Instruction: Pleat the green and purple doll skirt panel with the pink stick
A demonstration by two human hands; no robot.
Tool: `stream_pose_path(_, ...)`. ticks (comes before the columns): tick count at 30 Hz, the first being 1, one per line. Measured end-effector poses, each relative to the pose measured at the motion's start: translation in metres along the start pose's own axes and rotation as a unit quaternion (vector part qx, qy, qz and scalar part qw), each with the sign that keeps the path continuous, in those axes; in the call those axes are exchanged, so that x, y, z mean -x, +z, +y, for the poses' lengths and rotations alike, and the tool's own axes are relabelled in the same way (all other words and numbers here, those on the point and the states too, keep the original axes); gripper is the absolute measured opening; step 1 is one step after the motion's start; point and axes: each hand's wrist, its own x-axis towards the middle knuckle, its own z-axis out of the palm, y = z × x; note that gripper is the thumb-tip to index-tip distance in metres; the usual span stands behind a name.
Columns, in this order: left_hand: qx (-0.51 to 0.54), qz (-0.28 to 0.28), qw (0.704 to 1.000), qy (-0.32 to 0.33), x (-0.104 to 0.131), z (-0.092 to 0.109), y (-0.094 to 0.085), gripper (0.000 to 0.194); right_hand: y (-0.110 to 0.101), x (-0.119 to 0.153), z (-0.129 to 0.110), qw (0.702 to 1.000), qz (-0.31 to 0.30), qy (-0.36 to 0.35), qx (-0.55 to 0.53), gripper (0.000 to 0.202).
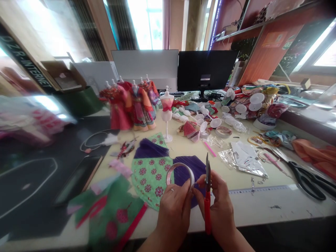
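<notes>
My left hand (174,206) is closed around the lower edge of a roll of tape (191,175), tilted up so that its open ring faces me. A pair of red-handled scissors (207,210) rests in my right hand (221,201), blades pointing up. The right thumb and forefinger pinch close to the roll, at what looks like the tape's end, though fingers partly cover it. Beneath and beyond both hands lies a rounded cloth piece with green flowered panels (149,171) and purple pleated panels (201,164).
A small dress form (167,113) stands behind the cloth, beside several dressed doll forms (139,105). Green fabric (112,210) lies front left, near a phone (78,178). Large black scissors (304,175), a ruler (259,189) and plastic bags (248,159) are at right. Monitors (207,70) stand behind.
</notes>
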Motion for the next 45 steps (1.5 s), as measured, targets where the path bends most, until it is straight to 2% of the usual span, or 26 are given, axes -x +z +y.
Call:
stream_pose_path(6,0.005,0.001,1.0,-0.01,0.0,-0.003,-0.003,0.027,0.001,-0.003,0.003,1.0,0.012,0.015,0.004,0.054)
stream_pose_path(10,0.008,-0.003,1.0,0.005,-0.005,-0.003,-0.006,0.029,-0.002,-0.007,0.001,1.0,-0.021,0.012,-0.007,0.052)
stream_pose_path(14,-0.017,0.012,1.0,0.021,-0.009,-0.002,-0.007,0.03,-0.001,-0.003,0.001,0.998,-0.02,-0.018,0.065,0.049)
stream_pose_path(17,-0.029,0.004,0.999,0.024,-0.011,-0.002,-0.007,0.03,0.0,0.0,0.002,0.996,-0.012,-0.015,0.084,0.048)
stream_pose_path(25,-0.041,-0.024,0.999,0.023,-0.01,-0.005,-0.008,0.028,-0.001,-0.006,0.0,0.999,-0.033,0.025,0.003,0.049)
stream_pose_path(31,-0.015,-0.071,0.996,0.044,-0.017,-0.004,-0.017,0.027,-0.003,-0.012,-0.002,0.994,-0.064,0.074,-0.044,0.046)
stream_pose_path(34,-0.009,-0.084,0.995,0.048,-0.021,-0.007,-0.022,0.025,-0.004,-0.016,-0.009,0.993,-0.055,0.085,-0.061,0.042)
stream_pose_path(36,0.014,-0.088,0.996,0.03,-0.023,-0.01,-0.026,0.026,-0.005,-0.02,-0.018,0.991,-0.044,0.091,-0.087,0.039)
stream_pose_path(41,0.088,-0.131,0.985,-0.069,-0.026,-0.013,-0.039,0.039,-0.012,-0.028,-0.033,0.975,-0.043,0.153,-0.156,0.034)
stream_pose_path(43,0.081,-0.142,0.984,-0.065,-0.027,-0.013,-0.043,0.042,-0.015,-0.029,-0.031,0.967,-0.053,0.178,-0.176,0.037)
stream_pose_path(45,0.058,-0.134,0.989,-0.031,-0.028,-0.013,-0.044,0.041,-0.017,-0.028,-0.028,0.958,-0.063,0.202,-0.196,0.039)
